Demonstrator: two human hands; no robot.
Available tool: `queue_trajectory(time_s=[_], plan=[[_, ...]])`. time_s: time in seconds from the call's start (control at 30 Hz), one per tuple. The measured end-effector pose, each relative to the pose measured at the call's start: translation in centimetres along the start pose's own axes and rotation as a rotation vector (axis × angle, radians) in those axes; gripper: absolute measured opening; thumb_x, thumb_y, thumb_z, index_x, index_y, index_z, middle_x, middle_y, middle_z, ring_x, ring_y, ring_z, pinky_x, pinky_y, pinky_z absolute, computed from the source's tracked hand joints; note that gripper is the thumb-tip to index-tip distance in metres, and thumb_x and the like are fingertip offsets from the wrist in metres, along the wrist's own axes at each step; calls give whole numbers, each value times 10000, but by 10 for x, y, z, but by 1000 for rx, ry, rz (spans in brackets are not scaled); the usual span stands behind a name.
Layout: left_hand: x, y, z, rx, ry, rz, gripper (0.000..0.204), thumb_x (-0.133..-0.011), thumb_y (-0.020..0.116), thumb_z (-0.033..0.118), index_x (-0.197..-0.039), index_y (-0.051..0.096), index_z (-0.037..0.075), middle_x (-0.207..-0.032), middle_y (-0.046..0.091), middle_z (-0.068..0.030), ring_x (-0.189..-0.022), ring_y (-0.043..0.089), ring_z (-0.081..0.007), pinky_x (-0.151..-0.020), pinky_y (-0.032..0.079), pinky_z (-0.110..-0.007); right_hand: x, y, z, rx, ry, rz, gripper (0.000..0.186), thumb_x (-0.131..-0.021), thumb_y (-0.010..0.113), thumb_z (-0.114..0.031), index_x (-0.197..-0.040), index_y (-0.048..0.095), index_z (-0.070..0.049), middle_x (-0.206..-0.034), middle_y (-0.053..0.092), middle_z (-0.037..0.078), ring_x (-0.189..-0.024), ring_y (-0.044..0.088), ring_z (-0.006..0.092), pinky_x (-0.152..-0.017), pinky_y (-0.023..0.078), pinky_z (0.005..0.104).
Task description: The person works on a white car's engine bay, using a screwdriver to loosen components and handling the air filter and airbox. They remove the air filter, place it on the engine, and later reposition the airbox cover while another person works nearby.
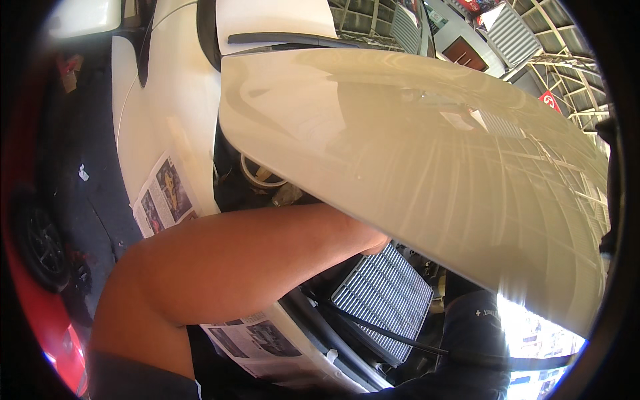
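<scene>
My bare left arm reaches in from the lower left and passes beneath the edge of a raised pale beige car hood (413, 147). Only a small part of my left hand (377, 245) shows below that edge. Its fingers are hidden, so whether they hold anything cannot be seen. Just below the hand is a white ribbed rectangular panel (387, 300), like a pleated air filter, inside the engine bay. A dark strip (400, 337), perhaps a hose or rod, crosses over it. My right hand does not show. A dark clothed limb (473, 333) stands at the lower right.
Newspaper sheets (167, 190) cover part of the white fender, and another newspaper (257, 340) lies along the near body edge. A round white rim (257, 175) shows behind the arm in the engine bay. A red car's dark wheel (41, 243) is at far left.
</scene>
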State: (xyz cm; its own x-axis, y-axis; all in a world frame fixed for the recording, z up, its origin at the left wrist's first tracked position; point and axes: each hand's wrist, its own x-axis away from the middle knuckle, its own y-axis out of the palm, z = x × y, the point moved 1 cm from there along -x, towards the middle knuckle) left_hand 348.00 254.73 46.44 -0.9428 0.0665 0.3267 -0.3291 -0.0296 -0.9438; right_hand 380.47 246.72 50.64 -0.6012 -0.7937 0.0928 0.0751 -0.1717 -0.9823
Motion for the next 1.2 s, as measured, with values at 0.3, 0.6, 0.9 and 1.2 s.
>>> queue_trajectory(time_s=[0.3,0.6,0.9,1.2], plan=[[-2,5,-4,8,-34,-13,353,-884,726,250,-1199,815,117,-1260,768,-155,-1144,735,-348,-948,590,-488,-6,13,1,-50,-6,43,431,-1050,588,-362,-1405,684,-138,-1421,662,198,-1329,615,404,-1009,515,588],[-2,6,-8,20,-38,-11,357,-886,727,268,-1195,813,112,-1252,769,-159,-1142,733,-355,-949,590,-487,-5,20,2,-76,-5,63,430,-1040,596,-353,-1404,685,-143,-1437,650,199,-1336,610,398,-988,519,593],[-3,9,-10,35,-35,-7,362,-888,729,287,-1191,811,108,-1244,769,-164,-1141,731,-362,-950,589,-487,-6,25,-1,-88,-1,68,430,-1029,603,-344,-1402,687,-148,-1454,637,201,-1344,605,393,-967,523,598],[-5,10,-9,40,-40,-4,369,-889,730,305,-1187,809,103,-1236,769,-168,-1139,730,-369,-951,588,-487,-8,32,2,-117,-7,105,430,-1019,610,-335,-1400,688,-153,-1470,625,203,-1351,599,387,-945,527,603]])
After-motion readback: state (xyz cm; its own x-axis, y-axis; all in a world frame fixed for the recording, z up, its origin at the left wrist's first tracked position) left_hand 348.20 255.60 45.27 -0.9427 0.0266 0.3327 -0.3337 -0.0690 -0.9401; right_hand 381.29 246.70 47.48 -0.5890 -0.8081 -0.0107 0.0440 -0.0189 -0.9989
